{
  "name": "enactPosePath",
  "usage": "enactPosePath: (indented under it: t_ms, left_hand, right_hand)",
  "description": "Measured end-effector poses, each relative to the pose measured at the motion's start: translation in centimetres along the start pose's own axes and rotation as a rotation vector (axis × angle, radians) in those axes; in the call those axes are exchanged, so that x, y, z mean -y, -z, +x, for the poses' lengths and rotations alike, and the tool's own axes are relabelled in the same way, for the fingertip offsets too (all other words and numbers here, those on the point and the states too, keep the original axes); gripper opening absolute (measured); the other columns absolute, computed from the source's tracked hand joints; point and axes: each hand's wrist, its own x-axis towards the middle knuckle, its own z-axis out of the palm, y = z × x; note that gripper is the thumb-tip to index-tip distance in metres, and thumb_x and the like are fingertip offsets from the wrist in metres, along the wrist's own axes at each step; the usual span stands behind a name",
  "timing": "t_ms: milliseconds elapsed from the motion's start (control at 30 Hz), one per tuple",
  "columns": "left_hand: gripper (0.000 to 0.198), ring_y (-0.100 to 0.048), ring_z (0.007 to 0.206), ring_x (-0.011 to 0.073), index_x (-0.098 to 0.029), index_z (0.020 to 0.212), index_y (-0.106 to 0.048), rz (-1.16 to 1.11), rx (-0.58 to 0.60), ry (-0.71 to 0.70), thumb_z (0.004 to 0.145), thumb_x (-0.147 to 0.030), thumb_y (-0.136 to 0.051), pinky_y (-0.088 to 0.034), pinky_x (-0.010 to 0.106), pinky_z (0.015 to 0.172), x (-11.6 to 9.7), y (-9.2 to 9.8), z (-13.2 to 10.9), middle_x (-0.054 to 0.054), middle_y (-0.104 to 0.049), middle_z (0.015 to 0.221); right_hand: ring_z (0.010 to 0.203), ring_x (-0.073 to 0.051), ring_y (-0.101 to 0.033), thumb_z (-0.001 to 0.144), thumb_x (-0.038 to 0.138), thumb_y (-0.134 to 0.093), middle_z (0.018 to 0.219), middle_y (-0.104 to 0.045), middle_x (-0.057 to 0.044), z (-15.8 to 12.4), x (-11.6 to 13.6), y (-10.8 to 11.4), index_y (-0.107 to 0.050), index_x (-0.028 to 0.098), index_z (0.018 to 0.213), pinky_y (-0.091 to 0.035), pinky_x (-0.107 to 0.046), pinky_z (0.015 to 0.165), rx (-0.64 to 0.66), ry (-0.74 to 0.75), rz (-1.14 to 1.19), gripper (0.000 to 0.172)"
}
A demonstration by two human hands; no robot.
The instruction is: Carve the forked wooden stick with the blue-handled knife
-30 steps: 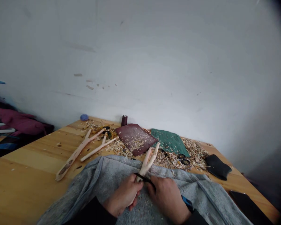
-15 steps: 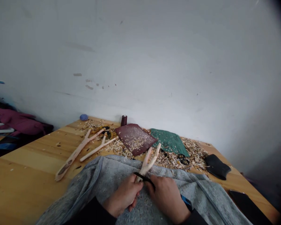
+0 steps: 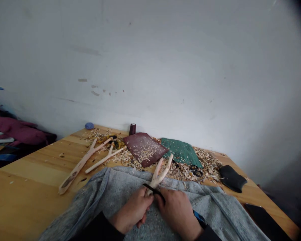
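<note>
A peeled, forked stick (image 3: pixel 158 177) is gripped near its lower end by my left hand (image 3: pixel 135 207), its two prongs pointing up and away from me. My right hand (image 3: pixel 178 209) is closed on a knife (image 3: pixel 152 189) with a dark blade and a partly visible blue handle end. The blade lies across the stick just below the fork, touching it. Both hands are over a grey cloth (image 3: pixel 115 185) draped at the table's near side. My palms hide the stick's bottom end and most of the knife handle.
On the wooden table (image 3: pixel 35 167) lie a long forked stick (image 3: pixel 80 164) and a shorter forked stick (image 3: pixel 102 161). Wood shavings (image 3: pixel 210 162) surround a maroon cloth (image 3: pixel 142 147) and a green cloth (image 3: pixel 182 152). A thread spool (image 3: pixel 132 129), black object (image 3: pixel 232 178) and phone (image 3: pixel 266 221) are there too.
Almost nothing differs. The knife blade and both hands stay at nearly the same place on the forked stick, and the view has shifted very slightly.
</note>
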Motion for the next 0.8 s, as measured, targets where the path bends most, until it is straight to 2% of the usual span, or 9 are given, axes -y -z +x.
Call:
enactPosePath:
  t_ms: [200,267,400,467,600,700,800]
  left_hand:
    - [0.013,-0.034,0.031,0.002,-0.024,0.085,-0.04,0.003,-0.008,-0.013,0.097,-0.029,-0.039,-0.021,0.018,0.031,0.3,-0.1,0.1,-0.01,-0.047,0.069]
    - [0.013,-0.033,0.031,0.0019,-0.024,0.086,-0.041,0.0,-0.005,-0.006,0.097,-0.031,-0.04,-0.021,0.019,0.032,0.3,-0.1,0.1,-0.01,-0.047,0.069]
    - [0.008,-0.035,0.03,0.0032,-0.023,0.096,-0.046,0.006,-0.004,0.009,0.095,-0.03,-0.042,-0.023,0.019,0.031,0.1,-0.1,0.0,-0.01,-0.046,0.068]
    - [0.01,-0.036,0.031,0.0035,-0.023,0.098,-0.047,-0.004,-0.003,-0.002,0.095,-0.031,-0.043,-0.023,0.019,0.031,0.1,-0.1,0.0,-0.01,-0.046,0.068]
    - [0.02,-0.035,0.031,0.0021,-0.024,0.089,-0.043,-0.014,-0.001,-0.03,0.094,-0.042,-0.046,-0.02,0.018,0.032,0.5,0.0,0.0,-0.01,-0.047,0.069]
    - [0.02,-0.034,0.032,0.0017,-0.024,0.086,-0.042,-0.007,0.005,-0.041,0.095,-0.042,-0.045,-0.021,0.018,0.033,0.6,0.0,0.0,-0.01,-0.047,0.07]
    - [0.014,-0.033,0.032,0.0024,-0.024,0.088,-0.043,0.015,-0.003,-0.017,0.096,-0.036,-0.041,-0.021,0.019,0.033,0.3,0.0,-0.2,-0.01,-0.047,0.069]
  right_hand:
    - [0.083,-0.027,-0.073,0.102,0.038,-0.042,0.088,-0.077,-0.008,1.2,-2.0,-0.1,-0.071,0.025,0.099,-0.047,-0.031,0.068,-0.026,-0.198,-0.094,0.032]
    - [0.083,-0.026,-0.073,0.102,0.038,-0.042,0.089,-0.077,-0.008,1.1,-2.0,-0.1,-0.071,0.024,0.098,-0.046,-0.03,0.068,-0.015,-0.186,-0.082,0.033]
    - [0.083,-0.022,-0.073,0.1,0.035,-0.046,0.089,-0.077,-0.004,0.1,-0.3,-0.1,-0.072,0.026,0.094,-0.046,-0.027,0.069,-0.001,-0.029,0.012,0.028]
    - [0.082,-0.021,-0.073,0.099,0.034,-0.048,0.088,-0.077,-0.003,-0.1,0.2,0.0,-0.072,0.027,0.093,-0.046,-0.027,0.069,0.005,-0.006,0.025,0.026]
    - [0.081,-0.023,-0.074,0.1,0.038,-0.045,0.087,-0.077,-0.007,0.8,-1.1,0.4,-0.073,0.025,0.095,-0.046,-0.028,0.067,-0.006,-0.144,-0.046,0.031]
    - [0.08,-0.025,-0.074,0.103,0.039,-0.04,0.086,-0.077,-0.009,1.4,-2.6,0.5,-0.072,0.024,0.099,-0.046,-0.03,0.067,-0.032,-0.25,-0.098,0.035]
    - [0.081,-0.025,-0.074,0.102,0.039,-0.041,0.086,-0.077,-0.007,1.1,-2.5,0.3,-0.072,0.024,0.096,-0.046,-0.03,0.068,-0.02,-0.183,-0.075,0.035]
